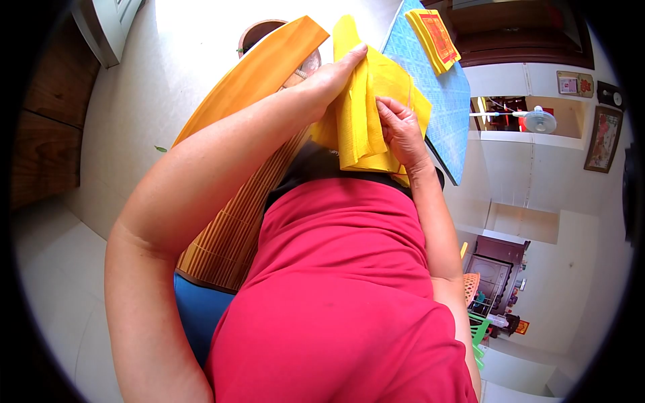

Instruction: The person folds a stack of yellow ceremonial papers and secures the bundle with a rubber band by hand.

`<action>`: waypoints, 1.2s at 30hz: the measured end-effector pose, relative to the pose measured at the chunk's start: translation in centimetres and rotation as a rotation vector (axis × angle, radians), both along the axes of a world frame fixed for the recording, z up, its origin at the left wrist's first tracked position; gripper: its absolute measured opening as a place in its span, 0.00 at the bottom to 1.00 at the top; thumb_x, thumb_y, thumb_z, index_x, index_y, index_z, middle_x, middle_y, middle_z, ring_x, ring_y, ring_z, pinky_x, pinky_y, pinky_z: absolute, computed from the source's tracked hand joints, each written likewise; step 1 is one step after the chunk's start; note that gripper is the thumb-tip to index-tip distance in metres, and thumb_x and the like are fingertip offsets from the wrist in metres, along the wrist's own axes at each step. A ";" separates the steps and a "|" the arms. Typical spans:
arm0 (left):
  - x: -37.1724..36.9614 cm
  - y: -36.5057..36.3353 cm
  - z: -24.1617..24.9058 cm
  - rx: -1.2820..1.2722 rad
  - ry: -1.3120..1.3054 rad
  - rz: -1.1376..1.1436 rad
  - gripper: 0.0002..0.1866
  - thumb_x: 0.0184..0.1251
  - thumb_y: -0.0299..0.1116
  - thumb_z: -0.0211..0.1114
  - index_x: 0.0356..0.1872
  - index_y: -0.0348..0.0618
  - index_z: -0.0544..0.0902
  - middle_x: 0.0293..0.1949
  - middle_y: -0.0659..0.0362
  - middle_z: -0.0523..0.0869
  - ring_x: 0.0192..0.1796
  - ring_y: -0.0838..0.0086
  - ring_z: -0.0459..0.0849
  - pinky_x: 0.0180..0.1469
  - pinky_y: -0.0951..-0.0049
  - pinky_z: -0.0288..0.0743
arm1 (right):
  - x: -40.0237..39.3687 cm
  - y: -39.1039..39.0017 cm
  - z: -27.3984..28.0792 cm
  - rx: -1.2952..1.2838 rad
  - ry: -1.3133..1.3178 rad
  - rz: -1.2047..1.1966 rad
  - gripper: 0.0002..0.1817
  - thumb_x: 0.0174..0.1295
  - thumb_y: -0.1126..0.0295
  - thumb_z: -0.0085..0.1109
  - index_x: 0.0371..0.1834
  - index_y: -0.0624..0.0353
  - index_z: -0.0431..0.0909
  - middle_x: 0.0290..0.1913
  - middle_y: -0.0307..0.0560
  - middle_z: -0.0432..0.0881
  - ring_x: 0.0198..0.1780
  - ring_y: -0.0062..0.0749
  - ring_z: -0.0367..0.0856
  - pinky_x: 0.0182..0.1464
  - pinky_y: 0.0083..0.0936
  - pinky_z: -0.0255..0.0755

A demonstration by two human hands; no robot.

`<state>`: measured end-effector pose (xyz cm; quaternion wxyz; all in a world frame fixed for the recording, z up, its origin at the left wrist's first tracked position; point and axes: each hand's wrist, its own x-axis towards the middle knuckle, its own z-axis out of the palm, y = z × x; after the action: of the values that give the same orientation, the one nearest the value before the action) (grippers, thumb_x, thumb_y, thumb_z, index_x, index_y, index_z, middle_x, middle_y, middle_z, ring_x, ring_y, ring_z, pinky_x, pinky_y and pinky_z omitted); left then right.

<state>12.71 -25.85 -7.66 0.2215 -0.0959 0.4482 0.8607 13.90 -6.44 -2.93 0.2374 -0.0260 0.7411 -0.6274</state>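
Yellow sheets (359,127), layered and partly folded, lie over my lap at the upper middle. My left hand (334,77) rests along their left side, its thumb stretched over the top edge; its other fingers are hidden behind the sheets. On the right side of the sheets, my right hand (401,127) is closed, with thumb and index finger pinching the yellow sheets. The rest of its fingers curl inward. Both hands touch the same yellow bundle.
A blue patterned table (447,101) holds a yellow stack with red print (433,40). On the left is an orange-edged bamboo seat (228,228), with a round brown container (259,32) beyond it. A small fan (539,121) appears at right.
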 end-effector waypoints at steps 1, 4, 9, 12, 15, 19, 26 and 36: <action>0.0 0.0 0.0 0.002 0.002 0.002 0.49 0.57 0.74 0.52 0.65 0.37 0.71 0.65 0.44 0.71 0.66 0.57 0.69 0.68 0.58 0.57 | 0.0 0.0 0.0 -0.001 0.000 0.001 0.15 0.69 0.65 0.56 0.52 0.62 0.80 0.36 0.40 0.84 0.32 0.17 0.81 0.32 0.12 0.74; 0.1 0.0 0.1 0.018 -0.001 0.008 0.49 0.57 0.74 0.52 0.64 0.37 0.71 0.64 0.45 0.73 0.66 0.57 0.69 0.67 0.58 0.58 | 0.0 0.0 0.0 0.003 -0.006 -0.010 0.14 0.69 0.65 0.56 0.52 0.62 0.80 0.36 0.40 0.84 0.32 0.17 0.81 0.32 0.13 0.75; -0.2 0.3 -0.3 0.012 -0.006 0.017 0.49 0.56 0.74 0.53 0.64 0.37 0.72 0.62 0.45 0.74 0.64 0.57 0.70 0.67 0.58 0.58 | 0.0 0.0 0.0 -0.005 -0.005 0.000 0.14 0.69 0.66 0.56 0.52 0.62 0.80 0.35 0.40 0.84 0.32 0.17 0.81 0.32 0.13 0.75; -0.2 0.3 -0.3 0.015 -0.003 0.015 0.49 0.56 0.74 0.53 0.64 0.37 0.72 0.62 0.45 0.74 0.64 0.57 0.71 0.67 0.57 0.58 | 0.0 0.0 0.0 -0.008 -0.004 0.002 0.14 0.69 0.66 0.56 0.52 0.62 0.80 0.35 0.40 0.84 0.32 0.17 0.81 0.32 0.13 0.75; -0.1 0.2 -0.1 0.014 -0.004 0.010 0.49 0.56 0.74 0.53 0.64 0.37 0.72 0.62 0.45 0.74 0.64 0.57 0.70 0.67 0.57 0.58 | 0.0 0.0 0.0 -0.009 -0.003 0.001 0.14 0.69 0.66 0.56 0.52 0.62 0.80 0.35 0.40 0.84 0.32 0.17 0.81 0.32 0.13 0.75; 0.1 0.0 0.2 0.012 0.000 0.013 0.49 0.56 0.75 0.53 0.64 0.37 0.72 0.62 0.45 0.74 0.64 0.57 0.71 0.67 0.58 0.58 | 0.0 -0.1 0.0 -0.011 -0.003 0.002 0.14 0.69 0.67 0.56 0.52 0.62 0.80 0.35 0.40 0.84 0.32 0.17 0.81 0.32 0.13 0.75; 0.0 0.1 0.0 0.007 -0.002 0.018 0.49 0.56 0.74 0.53 0.63 0.36 0.73 0.60 0.46 0.76 0.62 0.58 0.73 0.65 0.60 0.62 | -0.1 0.1 -0.2 -0.003 0.009 0.001 0.14 0.69 0.67 0.56 0.52 0.62 0.80 0.35 0.39 0.83 0.32 0.17 0.80 0.32 0.13 0.75; -0.3 0.5 -0.5 0.116 -0.004 0.015 0.47 0.57 0.72 0.55 0.60 0.34 0.74 0.56 0.46 0.79 0.57 0.60 0.77 0.61 0.62 0.67 | -0.1 0.0 -0.2 0.033 0.046 0.000 0.13 0.69 0.66 0.57 0.50 0.61 0.81 0.34 0.37 0.82 0.31 0.16 0.78 0.31 0.14 0.74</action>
<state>12.39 -25.38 -8.13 0.2210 -0.0879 0.3966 0.8866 13.83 -6.47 -3.10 0.2206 -0.0365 0.7566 -0.6145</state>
